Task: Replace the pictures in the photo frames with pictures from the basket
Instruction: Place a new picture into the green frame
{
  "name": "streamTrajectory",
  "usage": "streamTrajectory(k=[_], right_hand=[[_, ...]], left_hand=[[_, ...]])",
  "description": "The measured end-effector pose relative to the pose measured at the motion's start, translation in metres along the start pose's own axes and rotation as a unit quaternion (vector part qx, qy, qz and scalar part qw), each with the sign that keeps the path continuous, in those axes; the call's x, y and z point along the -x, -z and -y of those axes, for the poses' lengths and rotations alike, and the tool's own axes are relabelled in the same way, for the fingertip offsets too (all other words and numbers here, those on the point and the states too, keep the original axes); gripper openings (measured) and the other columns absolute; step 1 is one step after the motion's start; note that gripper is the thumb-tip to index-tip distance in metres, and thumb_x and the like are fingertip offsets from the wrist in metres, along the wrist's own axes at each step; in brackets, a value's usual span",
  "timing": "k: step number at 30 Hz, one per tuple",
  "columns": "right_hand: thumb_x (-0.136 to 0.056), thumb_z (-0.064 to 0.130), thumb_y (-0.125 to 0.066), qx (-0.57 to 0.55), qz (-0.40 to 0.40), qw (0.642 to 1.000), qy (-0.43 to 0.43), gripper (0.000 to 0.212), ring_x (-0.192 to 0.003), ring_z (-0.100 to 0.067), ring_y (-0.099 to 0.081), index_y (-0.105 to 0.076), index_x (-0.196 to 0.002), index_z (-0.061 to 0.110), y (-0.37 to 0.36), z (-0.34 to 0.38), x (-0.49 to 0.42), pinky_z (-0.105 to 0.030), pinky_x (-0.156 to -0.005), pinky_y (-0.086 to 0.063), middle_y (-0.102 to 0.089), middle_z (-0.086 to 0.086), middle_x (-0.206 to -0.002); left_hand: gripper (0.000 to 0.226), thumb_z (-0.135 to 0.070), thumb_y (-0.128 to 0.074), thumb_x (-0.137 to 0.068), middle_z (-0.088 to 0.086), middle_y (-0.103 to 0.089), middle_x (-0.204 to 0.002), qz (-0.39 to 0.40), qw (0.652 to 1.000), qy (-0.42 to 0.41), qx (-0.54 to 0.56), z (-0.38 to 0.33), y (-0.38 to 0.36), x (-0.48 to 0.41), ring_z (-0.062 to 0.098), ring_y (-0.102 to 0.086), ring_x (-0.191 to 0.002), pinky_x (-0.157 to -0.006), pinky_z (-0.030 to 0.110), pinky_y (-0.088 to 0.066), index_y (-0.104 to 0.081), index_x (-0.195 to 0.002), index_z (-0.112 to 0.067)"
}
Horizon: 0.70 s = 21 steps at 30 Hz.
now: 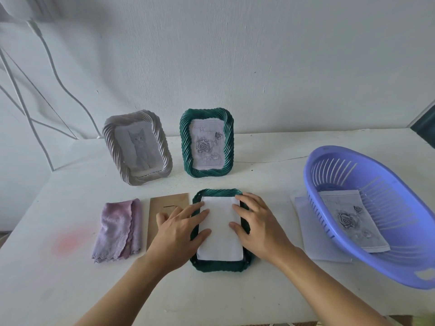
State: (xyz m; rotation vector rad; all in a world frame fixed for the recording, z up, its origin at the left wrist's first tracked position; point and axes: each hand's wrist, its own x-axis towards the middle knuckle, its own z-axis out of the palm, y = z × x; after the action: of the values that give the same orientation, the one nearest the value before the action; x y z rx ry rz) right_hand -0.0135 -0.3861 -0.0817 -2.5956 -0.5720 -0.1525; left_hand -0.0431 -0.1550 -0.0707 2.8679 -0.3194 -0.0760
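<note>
Pressing flat with left hand [179, 228] and right hand [256, 229], fingers straight, gripping nothing, just smoothing picture sheet [221, 234] into face-down green frame [219, 267], bench [211, 300] front centre. Blank side up, long axis running away from camera. Best to square corners inside rim before fetching backing board [166, 200] just left; basket [348, 158] off right.

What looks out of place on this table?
A faint pink blotch marks the table left of the purple cloth; stain or glare, I cannot tell. The purple basket sits partly on a loose white sheet, pinning it.
</note>
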Motion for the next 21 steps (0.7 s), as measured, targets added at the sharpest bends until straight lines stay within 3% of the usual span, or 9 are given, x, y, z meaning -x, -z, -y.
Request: streamTrajectory(k=[6,12,18,21], right_hand=[[-0.092,0.036,-0.066,-0.007,-0.008,1.0,0.013,0.038,-0.134,-0.014,-0.041,-0.069,-0.121,0.012,0.002,-0.002,0.003,-0.026,-0.109,-0.038,-0.059,0.002,-0.133],[-0.091,0.04,-0.066,-0.026,-0.006,1.0,0.015,0.041,-0.135,-0.011,-0.04,-0.068,-0.122,0.014,0.002,-0.005,0.005,-0.023,-0.11,-0.035,-0.056,0.004,-0.135],[-0.089,0.04,-0.067,-0.03,-0.007,0.999,0.015,0.041,-0.133,-0.01,-0.041,-0.069,-0.12,0.013,0.002,-0.006,0.004,-0.019,-0.107,-0.032,-0.057,0.005,-0.132],[-0.088,0.039,-0.069,-0.031,-0.008,0.999,0.017,0.041,-0.131,-0.011,-0.043,-0.069,-0.12,0.012,0.004,-0.006,0.003,-0.019,-0.106,-0.033,-0.058,0.005,-0.13]], left_hand=[[0.063,-0.07,-0.028,-0.087,-0.017,-0.045,-0.148,-0.014,1.0,0.006,-0.004,-0.001,0.0,0.001,0.014,-0.05,-0.123,-0.089,0.039,-0.018,-0.056,-0.136,-0.04],[0.064,-0.068,-0.019,-0.088,-0.02,-0.044,-0.147,-0.019,1.0,-0.004,0.006,0.001,0.004,-0.001,0.013,-0.047,-0.126,-0.091,0.039,-0.018,-0.055,-0.134,-0.043],[0.036,-0.047,-0.048,-0.098,-0.016,-0.05,-0.138,-0.043,0.999,-0.013,-0.009,0.0,0.004,-0.009,0.014,-0.047,-0.12,-0.087,0.039,-0.021,-0.057,-0.132,-0.04],[0.04,-0.052,-0.045,-0.097,-0.016,-0.05,-0.141,-0.044,0.998,-0.027,-0.027,-0.004,0.005,-0.012,0.017,-0.044,-0.12,-0.087,0.043,-0.027,-0.055,-0.134,-0.042]])
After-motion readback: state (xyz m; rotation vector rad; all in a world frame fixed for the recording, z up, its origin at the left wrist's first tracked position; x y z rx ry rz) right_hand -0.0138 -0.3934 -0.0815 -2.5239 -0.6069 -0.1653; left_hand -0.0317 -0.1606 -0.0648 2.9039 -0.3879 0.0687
